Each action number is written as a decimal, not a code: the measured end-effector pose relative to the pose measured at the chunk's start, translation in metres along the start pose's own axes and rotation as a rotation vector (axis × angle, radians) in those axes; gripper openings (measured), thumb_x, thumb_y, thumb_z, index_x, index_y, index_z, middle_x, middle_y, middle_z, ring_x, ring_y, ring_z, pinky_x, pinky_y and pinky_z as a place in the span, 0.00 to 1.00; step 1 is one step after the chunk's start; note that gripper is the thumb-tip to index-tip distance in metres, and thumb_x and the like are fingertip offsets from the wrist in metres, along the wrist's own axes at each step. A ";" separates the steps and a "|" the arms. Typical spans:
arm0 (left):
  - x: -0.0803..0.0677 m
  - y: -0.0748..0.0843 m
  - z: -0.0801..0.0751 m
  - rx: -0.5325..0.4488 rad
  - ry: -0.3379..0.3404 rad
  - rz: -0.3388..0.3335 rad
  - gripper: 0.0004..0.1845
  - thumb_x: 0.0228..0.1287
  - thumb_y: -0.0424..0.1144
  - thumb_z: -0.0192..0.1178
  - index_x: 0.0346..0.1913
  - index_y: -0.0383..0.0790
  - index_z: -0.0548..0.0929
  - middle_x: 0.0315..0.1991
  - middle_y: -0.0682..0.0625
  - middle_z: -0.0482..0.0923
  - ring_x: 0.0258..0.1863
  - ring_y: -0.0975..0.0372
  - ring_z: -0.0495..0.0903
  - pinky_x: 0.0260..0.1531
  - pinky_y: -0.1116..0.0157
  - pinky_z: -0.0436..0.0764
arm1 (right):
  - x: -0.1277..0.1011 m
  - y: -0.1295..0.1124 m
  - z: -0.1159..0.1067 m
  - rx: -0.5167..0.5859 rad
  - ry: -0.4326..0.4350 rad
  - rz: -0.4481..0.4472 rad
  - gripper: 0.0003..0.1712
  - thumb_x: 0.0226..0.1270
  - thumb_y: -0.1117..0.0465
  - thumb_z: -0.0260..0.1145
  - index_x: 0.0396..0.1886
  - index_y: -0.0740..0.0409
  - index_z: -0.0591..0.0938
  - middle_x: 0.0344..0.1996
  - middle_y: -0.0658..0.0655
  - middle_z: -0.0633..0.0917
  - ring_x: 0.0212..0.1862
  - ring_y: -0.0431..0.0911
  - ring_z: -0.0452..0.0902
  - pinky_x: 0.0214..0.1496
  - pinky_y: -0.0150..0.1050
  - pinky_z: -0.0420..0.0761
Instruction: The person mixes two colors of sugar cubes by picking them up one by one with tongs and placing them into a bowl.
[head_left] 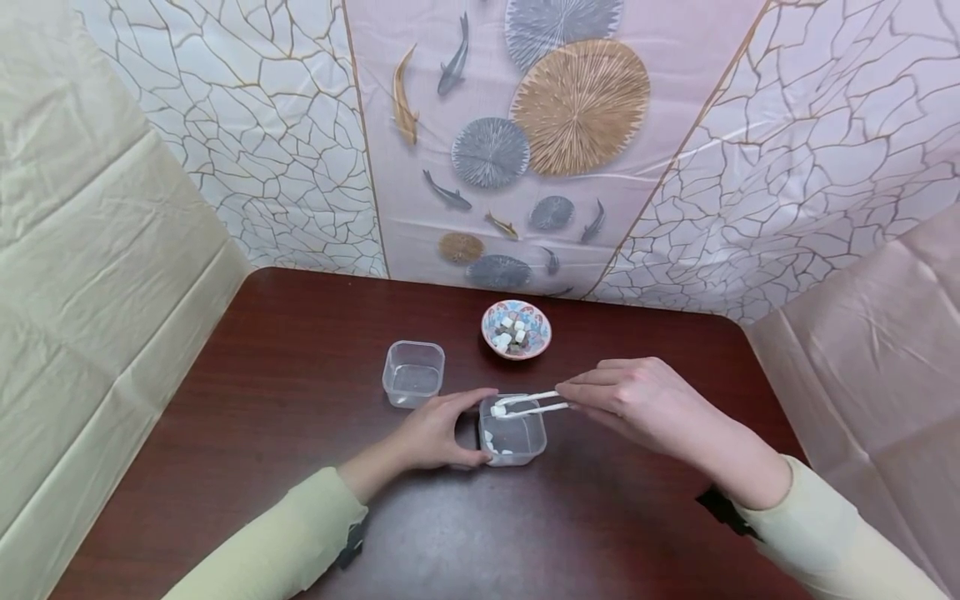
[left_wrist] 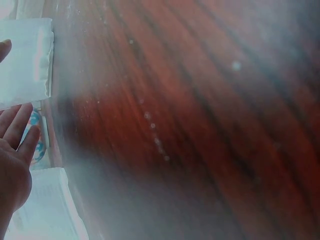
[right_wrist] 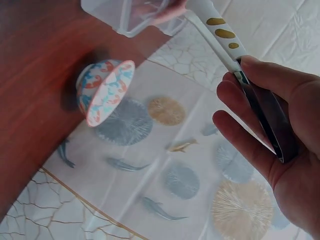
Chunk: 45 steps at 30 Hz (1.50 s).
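My right hand (head_left: pixel 637 404) holds a pair of tongs (right_wrist: pixel 225 35), white and gold-spotted toward the tips, with a dark metallic bend against the palm. Between the tong tips is a small white cube (head_left: pixel 498 411), over the left side of a clear plastic container (head_left: pixel 528 457). Several white pieces lie at the bottom of that container, on its left. My left hand (head_left: pixel 442 429) grips the container's left side, thumb at the near corner and fingers at the far one. In the left wrist view, part of the left hand (left_wrist: pixel 12 170) shows beside the container.
Another clear plastic container (head_left: pixel 414 354) stands to the left, behind my left hand. A patterned bowl (head_left: pixel 543 333) with white cubes and brownish pieces sits at the table's back. Fabric with fish prints hangs behind the dark wooden table (head_left: pixel 300 358).
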<state>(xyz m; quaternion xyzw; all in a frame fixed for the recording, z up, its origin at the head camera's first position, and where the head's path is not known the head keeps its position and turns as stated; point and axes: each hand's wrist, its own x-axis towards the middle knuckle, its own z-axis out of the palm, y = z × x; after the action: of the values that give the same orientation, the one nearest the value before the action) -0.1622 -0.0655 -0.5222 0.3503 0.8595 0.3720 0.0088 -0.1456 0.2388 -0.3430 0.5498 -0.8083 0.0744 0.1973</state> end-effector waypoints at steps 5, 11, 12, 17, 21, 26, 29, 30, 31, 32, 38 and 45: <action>-0.001 0.008 -0.005 0.009 -0.015 -0.039 0.49 0.52 0.51 0.82 0.78 0.46 0.74 0.69 0.49 0.81 0.67 0.57 0.81 0.66 0.55 0.80 | 0.004 0.003 -0.004 -0.005 0.015 -0.003 0.18 0.56 0.66 0.79 0.48 0.56 0.93 0.40 0.48 0.93 0.35 0.42 0.87 0.32 0.41 0.87; -0.002 0.007 -0.004 0.012 -0.013 -0.049 0.50 0.51 0.51 0.82 0.78 0.44 0.74 0.69 0.47 0.81 0.67 0.56 0.81 0.67 0.55 0.80 | 0.006 0.007 -0.011 -0.005 0.032 -0.009 0.12 0.67 0.63 0.74 0.49 0.57 0.92 0.41 0.49 0.93 0.38 0.44 0.89 0.35 0.43 0.88; -0.002 0.007 -0.004 0.013 -0.011 -0.049 0.49 0.51 0.51 0.82 0.78 0.44 0.74 0.69 0.47 0.81 0.67 0.56 0.81 0.67 0.55 0.80 | 0.006 0.008 -0.012 -0.006 0.039 -0.012 0.11 0.70 0.62 0.72 0.49 0.57 0.92 0.41 0.49 0.93 0.38 0.44 0.89 0.35 0.43 0.88; -0.002 0.006 -0.004 0.018 -0.009 -0.040 0.49 0.52 0.51 0.82 0.78 0.46 0.74 0.69 0.48 0.81 0.67 0.57 0.81 0.66 0.56 0.80 | 0.008 0.015 -0.017 -0.020 0.073 -0.013 0.20 0.87 0.52 0.56 0.49 0.56 0.92 0.41 0.51 0.93 0.38 0.45 0.90 0.34 0.44 0.88; -0.001 0.007 -0.005 0.011 -0.014 -0.032 0.49 0.52 0.51 0.82 0.78 0.45 0.74 0.70 0.49 0.81 0.68 0.57 0.81 0.67 0.55 0.80 | 0.008 0.025 -0.017 -0.027 0.069 0.028 0.14 0.81 0.55 0.65 0.49 0.56 0.93 0.42 0.52 0.94 0.40 0.46 0.91 0.37 0.46 0.89; -0.001 0.007 -0.006 0.003 -0.017 -0.027 0.49 0.52 0.51 0.82 0.77 0.43 0.74 0.70 0.49 0.81 0.68 0.57 0.81 0.67 0.55 0.80 | 0.010 0.043 -0.010 -0.038 0.036 0.112 0.16 0.59 0.65 0.80 0.48 0.54 0.93 0.41 0.52 0.94 0.42 0.48 0.91 0.40 0.50 0.89; -0.001 0.007 -0.005 0.004 -0.019 -0.028 0.49 0.52 0.51 0.82 0.77 0.43 0.74 0.70 0.50 0.81 0.67 0.58 0.81 0.66 0.56 0.80 | 0.013 0.053 -0.002 -0.047 0.015 0.149 0.15 0.58 0.67 0.80 0.47 0.56 0.93 0.40 0.54 0.94 0.42 0.49 0.91 0.39 0.51 0.89; -0.002 0.007 -0.005 0.005 -0.019 -0.029 0.49 0.52 0.51 0.82 0.77 0.44 0.74 0.70 0.50 0.80 0.67 0.58 0.81 0.66 0.56 0.80 | 0.015 0.057 0.001 -0.049 0.009 0.157 0.15 0.59 0.67 0.80 0.46 0.56 0.93 0.40 0.54 0.94 0.41 0.50 0.91 0.38 0.51 0.89; -0.002 0.007 -0.005 0.006 -0.019 -0.029 0.49 0.52 0.51 0.82 0.77 0.44 0.74 0.70 0.50 0.80 0.67 0.58 0.81 0.66 0.56 0.80 | 0.016 0.060 0.004 -0.052 0.003 0.163 0.14 0.59 0.67 0.80 0.46 0.56 0.93 0.40 0.55 0.94 0.41 0.50 0.91 0.38 0.52 0.89; -0.002 0.008 -0.005 0.006 -0.020 -0.030 0.49 0.52 0.51 0.82 0.78 0.44 0.74 0.71 0.50 0.80 0.67 0.58 0.81 0.66 0.56 0.80 | 0.017 0.063 0.008 -0.056 -0.003 0.167 0.14 0.60 0.67 0.79 0.46 0.57 0.93 0.40 0.55 0.94 0.41 0.50 0.91 0.38 0.52 0.89; -0.003 0.009 -0.006 0.005 -0.020 -0.025 0.48 0.52 0.50 0.82 0.77 0.42 0.74 0.70 0.50 0.81 0.67 0.57 0.81 0.66 0.56 0.80 | 0.020 0.084 0.033 -0.084 -0.051 0.182 0.13 0.64 0.66 0.78 0.48 0.58 0.93 0.42 0.56 0.93 0.43 0.53 0.91 0.43 0.54 0.89; -0.003 0.009 -0.007 0.013 -0.021 -0.033 0.49 0.52 0.50 0.81 0.77 0.43 0.74 0.71 0.50 0.80 0.68 0.57 0.80 0.67 0.55 0.80 | 0.020 0.101 0.063 -0.125 -0.083 0.191 0.12 0.65 0.64 0.78 0.47 0.58 0.93 0.41 0.57 0.93 0.44 0.53 0.91 0.44 0.53 0.89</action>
<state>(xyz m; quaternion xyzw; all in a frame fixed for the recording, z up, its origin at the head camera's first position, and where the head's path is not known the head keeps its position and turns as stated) -0.1565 -0.0672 -0.5120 0.3399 0.8675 0.3626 0.0220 -0.2596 0.2391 -0.3822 0.4595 -0.8674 0.0196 0.1898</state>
